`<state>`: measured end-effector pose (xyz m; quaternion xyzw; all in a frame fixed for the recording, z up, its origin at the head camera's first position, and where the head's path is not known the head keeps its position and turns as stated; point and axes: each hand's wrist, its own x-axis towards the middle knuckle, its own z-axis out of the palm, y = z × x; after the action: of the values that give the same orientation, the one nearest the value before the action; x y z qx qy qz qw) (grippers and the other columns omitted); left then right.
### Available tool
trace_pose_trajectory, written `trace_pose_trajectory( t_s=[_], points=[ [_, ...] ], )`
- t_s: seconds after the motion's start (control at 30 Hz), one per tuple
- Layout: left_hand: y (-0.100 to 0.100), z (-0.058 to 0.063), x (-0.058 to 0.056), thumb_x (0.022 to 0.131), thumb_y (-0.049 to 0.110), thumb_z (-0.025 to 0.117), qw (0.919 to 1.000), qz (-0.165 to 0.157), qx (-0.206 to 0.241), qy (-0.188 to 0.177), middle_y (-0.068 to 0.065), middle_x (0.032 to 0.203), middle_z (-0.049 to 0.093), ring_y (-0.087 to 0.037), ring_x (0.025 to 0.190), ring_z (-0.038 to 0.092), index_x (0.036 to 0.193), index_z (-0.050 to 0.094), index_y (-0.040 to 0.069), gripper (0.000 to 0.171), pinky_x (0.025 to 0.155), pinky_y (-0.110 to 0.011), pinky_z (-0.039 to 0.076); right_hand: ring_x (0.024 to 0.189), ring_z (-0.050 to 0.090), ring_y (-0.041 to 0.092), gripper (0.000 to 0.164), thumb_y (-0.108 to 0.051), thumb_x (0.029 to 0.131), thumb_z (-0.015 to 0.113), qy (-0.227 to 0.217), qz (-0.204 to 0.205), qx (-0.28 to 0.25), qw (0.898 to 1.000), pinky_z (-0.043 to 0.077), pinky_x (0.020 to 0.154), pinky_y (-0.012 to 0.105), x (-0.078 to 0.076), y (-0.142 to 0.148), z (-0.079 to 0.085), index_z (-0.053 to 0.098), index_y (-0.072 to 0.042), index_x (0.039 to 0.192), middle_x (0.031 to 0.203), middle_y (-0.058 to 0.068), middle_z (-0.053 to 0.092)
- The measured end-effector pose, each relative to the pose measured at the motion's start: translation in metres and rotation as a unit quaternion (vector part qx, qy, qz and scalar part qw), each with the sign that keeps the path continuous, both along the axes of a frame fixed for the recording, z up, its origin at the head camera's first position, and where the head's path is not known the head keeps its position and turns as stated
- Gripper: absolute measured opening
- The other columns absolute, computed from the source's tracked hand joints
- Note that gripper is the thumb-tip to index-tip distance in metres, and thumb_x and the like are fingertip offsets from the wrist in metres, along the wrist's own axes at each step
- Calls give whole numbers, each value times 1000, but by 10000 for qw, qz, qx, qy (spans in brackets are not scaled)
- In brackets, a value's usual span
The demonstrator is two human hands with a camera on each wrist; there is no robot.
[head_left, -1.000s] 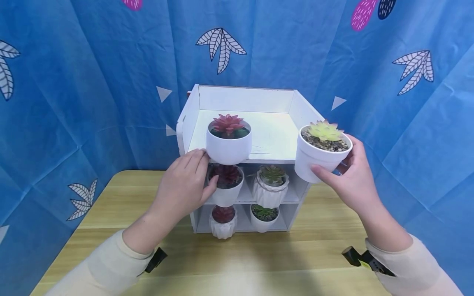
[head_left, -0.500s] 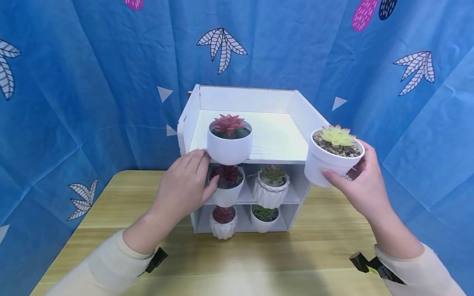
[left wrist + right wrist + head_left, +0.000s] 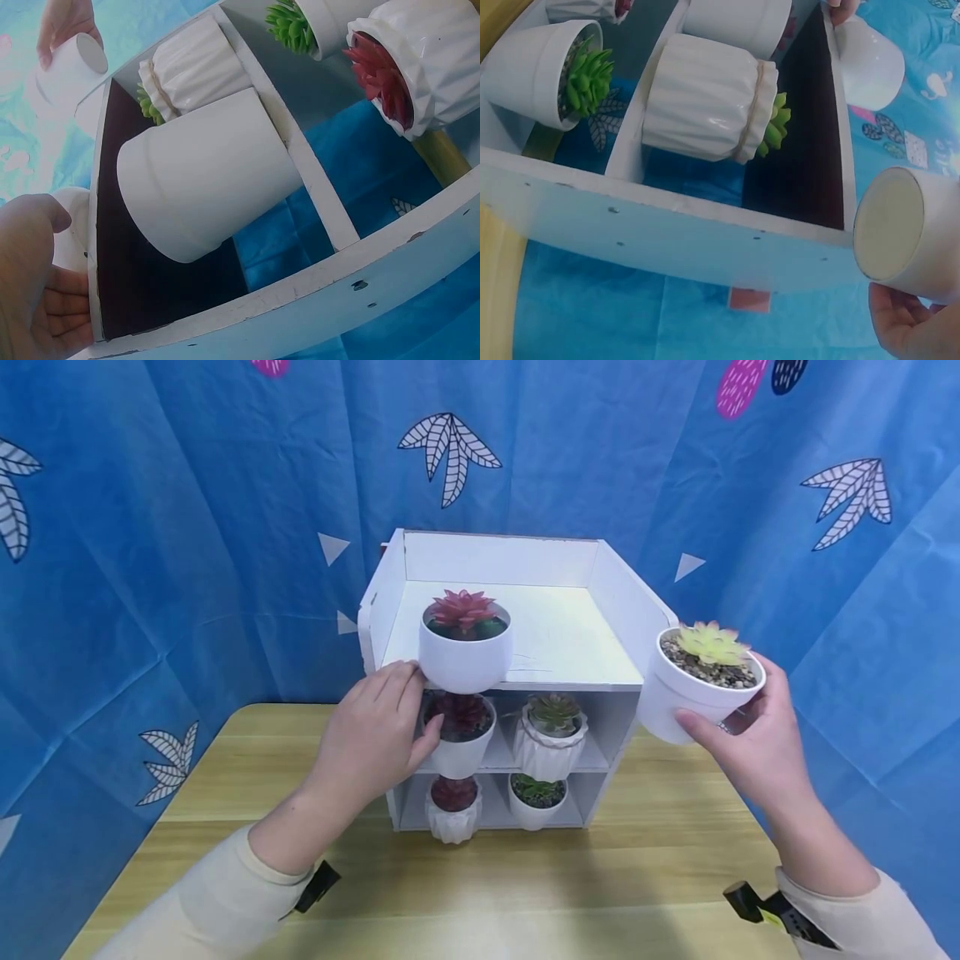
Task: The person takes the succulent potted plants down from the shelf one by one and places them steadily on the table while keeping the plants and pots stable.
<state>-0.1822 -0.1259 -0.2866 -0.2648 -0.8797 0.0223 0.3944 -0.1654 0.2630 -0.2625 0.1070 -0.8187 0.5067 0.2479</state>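
Observation:
My right hand (image 3: 761, 747) grips a white pot (image 3: 690, 697) with a pale yellow-green succulent, thumb on its near side. It is held in the air, tilted, beside the right wall of the white shelf unit (image 3: 577, 627). In the right wrist view the pot's base (image 3: 889, 225) faces the camera. At the front edge of the top board my left hand (image 3: 371, 722) rests, its fingertips beside a white pot (image 3: 461, 664) holding a red succulent. The left wrist view has the left fingers (image 3: 67, 304) against the board's edge; whether they press the pot is unclear.
On the middle level stand a dark red succulent's pot (image 3: 457, 758) and a ridged, string-tied pot (image 3: 549, 756). Below are a ridged pot (image 3: 453, 827) with a red plant and a smooth pot (image 3: 532, 815) with a green one. Blue patterned cloth (image 3: 225, 527) surrounds the wooden table (image 3: 660, 852).
My right hand has carried the yellow-green succulent rightward and slightly down, away from the top board. The left hand and the other pots have stayed in place.

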Motion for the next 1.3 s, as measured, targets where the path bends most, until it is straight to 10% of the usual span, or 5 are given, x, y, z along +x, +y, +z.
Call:
trace_pose_trajectory(
  t_s=[1.3],
  points=[
    [1, -1, 1, 84, 41, 56, 10000, 8, 29, -9, -21, 119, 55, -31, 110, 53, 119, 53, -6, 59, 93, -41, 45, 105, 50, 10, 85, 5, 71, 73, 177, -183, -414, 9988, 41, 83, 8, -24, 32, -49, 25, -14, 138, 129, 2, 41]
  ],
)
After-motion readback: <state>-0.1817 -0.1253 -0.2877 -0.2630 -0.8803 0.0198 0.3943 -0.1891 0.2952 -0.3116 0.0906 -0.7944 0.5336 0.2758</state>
